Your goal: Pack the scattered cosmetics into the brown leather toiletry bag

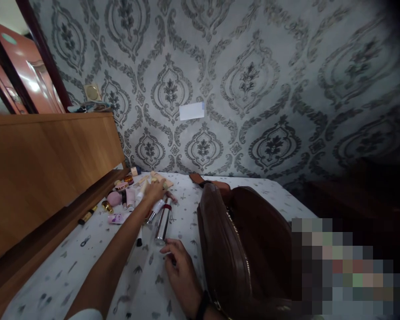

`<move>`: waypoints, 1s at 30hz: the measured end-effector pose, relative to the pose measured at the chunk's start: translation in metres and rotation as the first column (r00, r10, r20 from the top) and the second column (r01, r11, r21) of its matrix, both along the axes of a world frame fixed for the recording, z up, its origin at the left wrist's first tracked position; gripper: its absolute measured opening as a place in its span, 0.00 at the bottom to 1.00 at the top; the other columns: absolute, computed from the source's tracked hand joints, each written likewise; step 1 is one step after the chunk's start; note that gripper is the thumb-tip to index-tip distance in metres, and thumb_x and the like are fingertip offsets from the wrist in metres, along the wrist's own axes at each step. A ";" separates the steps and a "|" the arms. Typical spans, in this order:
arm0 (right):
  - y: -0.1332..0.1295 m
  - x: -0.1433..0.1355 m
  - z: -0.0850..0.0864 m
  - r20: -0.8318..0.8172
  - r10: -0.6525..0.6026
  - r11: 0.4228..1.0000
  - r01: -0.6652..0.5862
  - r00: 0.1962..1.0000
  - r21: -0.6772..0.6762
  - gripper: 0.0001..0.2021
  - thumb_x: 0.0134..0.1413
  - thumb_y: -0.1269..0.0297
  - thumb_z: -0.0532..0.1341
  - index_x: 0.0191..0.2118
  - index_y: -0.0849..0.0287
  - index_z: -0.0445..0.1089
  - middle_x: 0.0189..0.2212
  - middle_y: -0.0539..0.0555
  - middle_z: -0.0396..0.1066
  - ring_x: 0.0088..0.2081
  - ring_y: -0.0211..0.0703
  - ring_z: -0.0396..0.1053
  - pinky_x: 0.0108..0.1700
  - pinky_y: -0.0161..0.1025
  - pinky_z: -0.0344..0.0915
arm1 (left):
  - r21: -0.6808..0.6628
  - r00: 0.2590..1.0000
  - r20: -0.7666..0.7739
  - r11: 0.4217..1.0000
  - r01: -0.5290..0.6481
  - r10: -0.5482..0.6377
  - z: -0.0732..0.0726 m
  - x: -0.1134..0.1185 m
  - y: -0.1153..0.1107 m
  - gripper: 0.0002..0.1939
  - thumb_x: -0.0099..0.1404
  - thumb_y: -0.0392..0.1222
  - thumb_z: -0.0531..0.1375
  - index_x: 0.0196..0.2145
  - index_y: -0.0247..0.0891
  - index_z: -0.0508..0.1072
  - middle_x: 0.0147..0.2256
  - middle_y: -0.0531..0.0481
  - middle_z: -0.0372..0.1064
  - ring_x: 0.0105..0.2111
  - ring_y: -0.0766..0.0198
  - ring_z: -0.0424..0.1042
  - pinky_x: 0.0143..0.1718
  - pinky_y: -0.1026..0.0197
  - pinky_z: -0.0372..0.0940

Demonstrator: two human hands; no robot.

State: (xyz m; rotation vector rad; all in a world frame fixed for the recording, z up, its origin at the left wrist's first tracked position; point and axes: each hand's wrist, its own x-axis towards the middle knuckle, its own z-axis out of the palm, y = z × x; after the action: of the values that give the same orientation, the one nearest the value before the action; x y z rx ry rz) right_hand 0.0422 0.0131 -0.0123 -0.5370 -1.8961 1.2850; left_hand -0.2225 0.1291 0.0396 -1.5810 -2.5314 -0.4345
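Observation:
My left hand (155, 192) reaches far forward across a white patterned bedsheet (86, 262) and rests on a scatter of cosmetics near the wooden headboard (46, 169). Under and beside it lie a silver tube with a dark red band (163, 221), a pink sponge (114, 198), a gold lipstick (107, 206) and several small tubes. My right hand (179, 266) lies closer to me, fingers curled on the sheet, fingertips just below the silver tube's near end. A small pale object may sit under those fingers; I cannot tell. A brown leather bag (246, 249) stands right of this hand.
A patterned grey wallpapered wall (253, 89) rises behind the bed, with a small white card (191, 110) stuck on it. A reddish door (23, 75) shows at the upper left. A black-and-gold lipstick (87, 215) lies by the headboard. The lower right is blurred out.

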 end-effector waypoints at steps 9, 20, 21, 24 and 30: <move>-0.003 -0.003 -0.003 -0.058 -0.038 0.999 0.039 0.998 0.013 0.15 0.48 0.78 0.53 0.36 0.56 0.74 0.44 0.57 0.73 0.48 0.45 0.72 0.48 0.39 0.68 | 0.042 0.983 0.123 0.989 -0.141 0.134 0.004 -0.027 0.004 0.19 0.63 0.44 0.61 0.50 0.38 0.64 0.45 0.44 0.73 0.42 0.58 0.73 0.39 0.61 0.65; -0.001 -0.001 0.000 -0.021 -0.002 1.000 0.002 1.000 0.005 0.15 0.48 0.79 0.53 0.36 0.57 0.73 0.46 0.56 0.72 0.50 0.45 0.71 0.50 0.39 0.67 | 0.051 0.994 0.045 0.993 -0.102 0.100 0.010 -0.025 0.002 0.18 0.60 0.43 0.62 0.48 0.38 0.71 0.46 0.42 0.73 0.49 0.52 0.69 0.45 0.58 0.63; -0.001 -0.001 0.001 -0.022 -0.002 1.000 0.002 1.000 0.011 0.15 0.48 0.79 0.53 0.36 0.57 0.73 0.46 0.56 0.72 0.49 0.44 0.71 0.49 0.38 0.67 | 0.052 0.994 0.049 0.994 -0.096 0.094 0.008 -0.024 0.003 0.18 0.60 0.43 0.62 0.48 0.38 0.71 0.47 0.42 0.73 0.49 0.53 0.70 0.45 0.58 0.63; -0.002 0.001 0.004 -0.038 -0.011 1.000 0.012 0.999 0.027 0.15 0.48 0.79 0.53 0.36 0.56 0.73 0.44 0.56 0.73 0.47 0.44 0.72 0.47 0.37 0.68 | 0.070 0.994 0.062 0.993 -0.093 0.089 0.005 -0.026 0.003 0.17 0.63 0.45 0.60 0.49 0.38 0.71 0.47 0.43 0.74 0.48 0.55 0.71 0.45 0.59 0.64; -0.002 0.001 0.006 -0.035 -0.008 0.999 0.009 0.999 0.033 0.15 0.49 0.78 0.52 0.35 0.56 0.73 0.44 0.56 0.73 0.48 0.44 0.72 0.45 0.37 0.68 | 0.127 0.977 0.061 0.970 -0.209 0.203 0.015 -0.054 -0.026 0.17 0.69 0.38 0.51 0.53 0.37 0.69 0.48 0.44 0.75 0.47 0.59 0.72 0.47 0.61 0.64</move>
State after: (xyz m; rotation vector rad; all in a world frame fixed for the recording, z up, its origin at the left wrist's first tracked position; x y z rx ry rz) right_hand 0.0428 0.0115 -0.0068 -0.5021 -1.8815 1.2475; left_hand -0.2768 0.1026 0.0546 -1.2602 -2.6057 -0.6069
